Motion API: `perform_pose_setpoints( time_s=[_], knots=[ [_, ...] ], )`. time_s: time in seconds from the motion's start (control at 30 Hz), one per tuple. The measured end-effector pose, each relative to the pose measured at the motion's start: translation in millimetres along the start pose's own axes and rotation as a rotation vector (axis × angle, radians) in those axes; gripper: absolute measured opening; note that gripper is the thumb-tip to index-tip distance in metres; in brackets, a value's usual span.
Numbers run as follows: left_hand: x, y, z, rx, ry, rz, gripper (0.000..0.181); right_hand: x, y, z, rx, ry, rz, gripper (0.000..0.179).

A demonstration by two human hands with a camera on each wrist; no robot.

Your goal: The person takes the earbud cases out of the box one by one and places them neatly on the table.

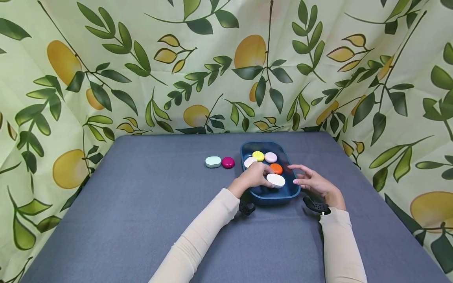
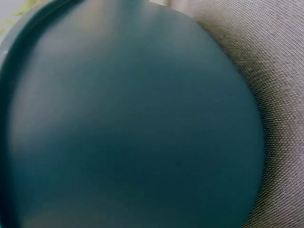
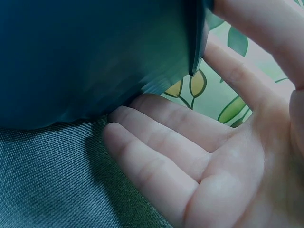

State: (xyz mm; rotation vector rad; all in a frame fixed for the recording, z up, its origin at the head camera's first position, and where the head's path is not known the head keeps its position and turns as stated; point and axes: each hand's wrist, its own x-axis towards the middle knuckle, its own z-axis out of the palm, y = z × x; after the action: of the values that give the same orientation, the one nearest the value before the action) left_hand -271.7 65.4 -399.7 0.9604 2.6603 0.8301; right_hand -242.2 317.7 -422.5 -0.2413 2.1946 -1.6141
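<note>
In the head view my left hand (image 1: 255,175) reaches over the near-left side of a dark blue rounded tray (image 1: 260,198). Thumb and fingers pinch a white oval soap-like bar (image 1: 275,180), tilted above the tray floor. Round pieces lie inside: orange (image 1: 276,169), yellow (image 1: 258,156), pale pink (image 1: 270,157), and a pale one (image 1: 249,161) partly behind the hand. My right hand (image 1: 315,181) is at the tray's right rim, fingers spread. In the right wrist view its straight fingers touch the tray's outer wall (image 3: 95,57). Only the tray wall (image 2: 137,118) fills the left wrist view.
Left of the tray, a pale mint oval piece (image 1: 213,162) and a magenta round piece (image 1: 228,162) lie side by side on the grey-blue cloth-covered table (image 1: 148,204). A leaf-and-fruit patterned curtain (image 1: 212,78) hangs behind and at both sides.
</note>
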Motion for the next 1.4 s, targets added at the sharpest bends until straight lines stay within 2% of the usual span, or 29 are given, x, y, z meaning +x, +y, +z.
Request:
perform_pose_setpoints(
  time_s=[0.2, 0.43, 0.7, 1.0, 1.4],
  knots=[
    [-2.8, -2.0, -4.9, -0.156, 0.057, 0.059, 0.043, -1.4, -1.4, 0.4, 0.0, -0.008, -0.001, 0.053],
    [-7.4, -2.2, -16.8, -0.227, 0.125, 0.122, 0.044, -0.5, 0.1, -0.2, -0.018, -0.001, -0.011, 0.051],
    [-14.8, -6.0, -31.8, -0.3, 0.159, 0.087, 0.044, 0.4, 1.1, 0.7, -0.003, -0.007, -0.025, 0.05],
    [-26.3, -17.6, -46.9, -0.32, 0.218, 0.056, 0.045, 2.7, 5.2, -1.6, -0.009, 0.0, -0.009, 0.055],
    [-46.3, -45.3, -64.3, -0.322, 0.284, 0.014, 0.048, 2.7, 6.0, -2.2, -0.039, 0.013, 0.012, 0.056]
  ],
)
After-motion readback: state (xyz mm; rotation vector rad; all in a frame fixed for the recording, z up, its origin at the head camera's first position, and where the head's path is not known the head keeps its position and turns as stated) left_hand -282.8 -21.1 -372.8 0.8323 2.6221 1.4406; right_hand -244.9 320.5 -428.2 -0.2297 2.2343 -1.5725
